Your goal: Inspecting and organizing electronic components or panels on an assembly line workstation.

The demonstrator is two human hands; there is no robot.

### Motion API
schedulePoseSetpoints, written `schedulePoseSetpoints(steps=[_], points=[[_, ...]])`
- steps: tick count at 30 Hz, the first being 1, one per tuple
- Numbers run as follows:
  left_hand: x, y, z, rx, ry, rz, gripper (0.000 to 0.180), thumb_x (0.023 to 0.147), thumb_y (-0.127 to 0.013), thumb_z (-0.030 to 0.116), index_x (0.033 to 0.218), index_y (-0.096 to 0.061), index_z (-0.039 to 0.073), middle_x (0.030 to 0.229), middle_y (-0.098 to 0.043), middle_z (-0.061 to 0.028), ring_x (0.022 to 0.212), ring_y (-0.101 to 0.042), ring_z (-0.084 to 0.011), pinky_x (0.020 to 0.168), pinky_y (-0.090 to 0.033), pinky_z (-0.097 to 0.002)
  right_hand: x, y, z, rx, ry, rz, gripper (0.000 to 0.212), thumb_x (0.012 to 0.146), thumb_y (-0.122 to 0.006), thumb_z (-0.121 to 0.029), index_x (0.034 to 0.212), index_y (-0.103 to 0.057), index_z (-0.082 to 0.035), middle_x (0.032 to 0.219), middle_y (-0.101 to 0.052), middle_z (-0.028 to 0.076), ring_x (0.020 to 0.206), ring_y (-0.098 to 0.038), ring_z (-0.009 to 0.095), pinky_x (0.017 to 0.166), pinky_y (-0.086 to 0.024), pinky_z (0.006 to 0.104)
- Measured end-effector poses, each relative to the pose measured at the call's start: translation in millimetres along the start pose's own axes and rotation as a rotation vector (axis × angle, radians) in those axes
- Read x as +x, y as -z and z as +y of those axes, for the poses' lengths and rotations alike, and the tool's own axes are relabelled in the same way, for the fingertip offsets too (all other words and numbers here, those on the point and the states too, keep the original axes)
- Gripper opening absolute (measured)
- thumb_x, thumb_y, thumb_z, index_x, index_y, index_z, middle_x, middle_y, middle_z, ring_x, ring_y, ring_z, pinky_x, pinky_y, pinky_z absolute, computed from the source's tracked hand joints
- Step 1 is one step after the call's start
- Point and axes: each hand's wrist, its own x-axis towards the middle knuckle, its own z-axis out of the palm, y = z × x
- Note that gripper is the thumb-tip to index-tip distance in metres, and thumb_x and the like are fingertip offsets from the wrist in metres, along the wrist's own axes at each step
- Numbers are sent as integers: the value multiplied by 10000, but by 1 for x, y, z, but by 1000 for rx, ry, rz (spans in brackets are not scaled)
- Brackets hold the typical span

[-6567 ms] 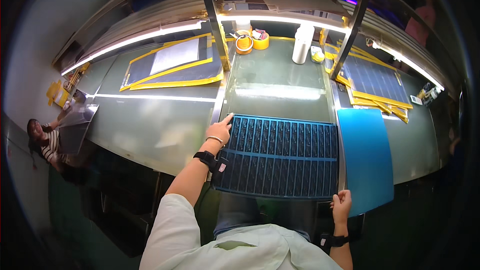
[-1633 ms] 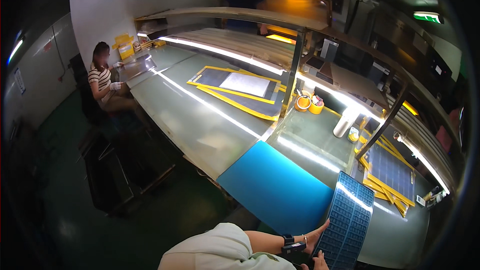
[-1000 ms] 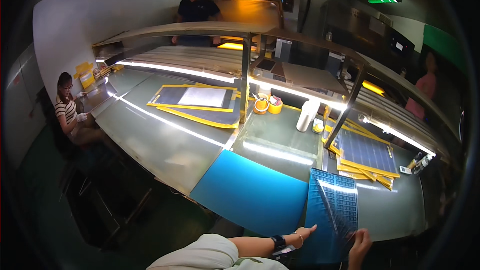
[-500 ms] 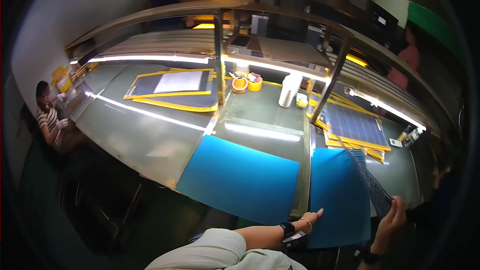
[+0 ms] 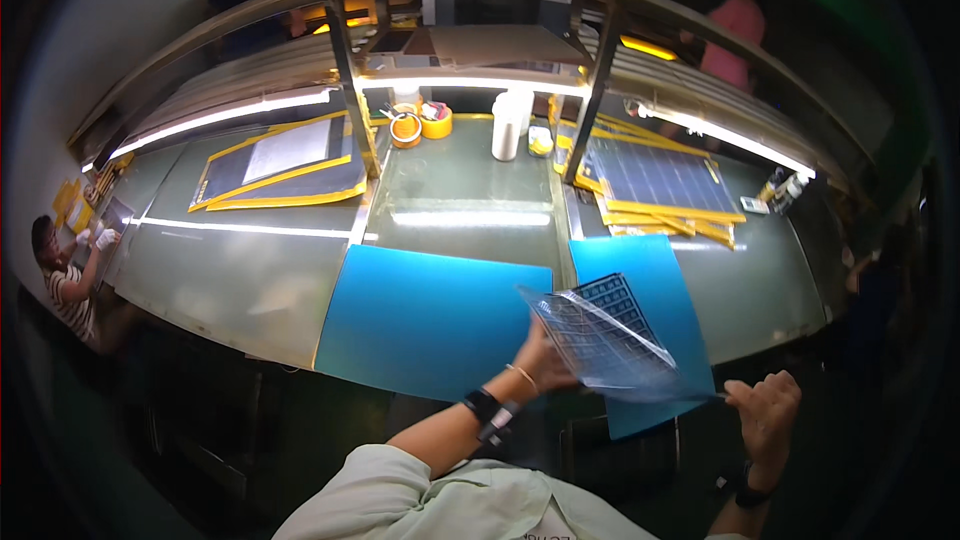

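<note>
A thin, glossy see-through sheet with a dark grid pattern is held tilted above the right blue mat. My left hand is at the sheet's left edge, its fingers partly hidden behind the film and closed on it. At the opposite corner, my right hand pinches the sheet, fingers curled. The sheet is bent and somewhat blurred, so I cannot tell whether it is one layer or more. Another blue mat lies flat to the left, close to my left forearm.
Yellow-edged dark panels lie at the left back and in a right stack. Tape rolls and a white cylinder stand under the lit shelf. Metal posts hold the shelf. A gloved person sits far left.
The gridded sheet has swung left from beside my right hand to between both hands. My left hand has risen from the blue mat to the sheet's left edge. The view has shifted right.
</note>
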Motion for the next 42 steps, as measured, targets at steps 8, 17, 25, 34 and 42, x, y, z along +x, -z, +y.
schedulePoseSetpoints(steps=[8,17,25,34,42], points=[[-12,54,50,528,-468,439,169,876,-609,184,911,-609,19,820,-652,-84,832,-642,-186,676,-534,-312,4,-23,-12,257,-44,190,367,801,-645,-351,902,-624,1,746,-609,120,667,-580,303,713,-466,375],[-230,117,122,771,-898,958,137,852,-639,121,958,-627,35,753,-623,-26,533,-511,-50,437,-371,-169,-32,-171,-91,1394,-1032,-49,287,862,-521,-29,1144,-511,23,820,-658,131,639,-642,143,528,-495,227],[-290,191,74,738,-839,1123,157,896,-571,140,993,-574,18,785,-606,-53,526,-612,-134,439,-474,-209,-55,-280,-145,1217,-1098,-108,88,818,-612,-55,786,-545,-9,665,-603,62,534,-555,113,491,-436,235],[-296,202,77,689,-843,1145,143,903,-554,109,1000,-568,5,768,-617,-61,576,-628,-134,477,-505,-214,-67,-296,-151,926,-986,-36,134,758,-671,-77,746,-550,-21,661,-547,54,614,-528,141,577,-431,283],[-294,202,77,681,-856,1161,131,893,-570,101,977,-535,7,780,-626,-79,577,-630,-140,481,-508,-220,-64,-293,-148,1304,-1100,-83,142,811,-636,-51,738,-517,-26,654,-561,33,567,-529,84,526,-454,221]])
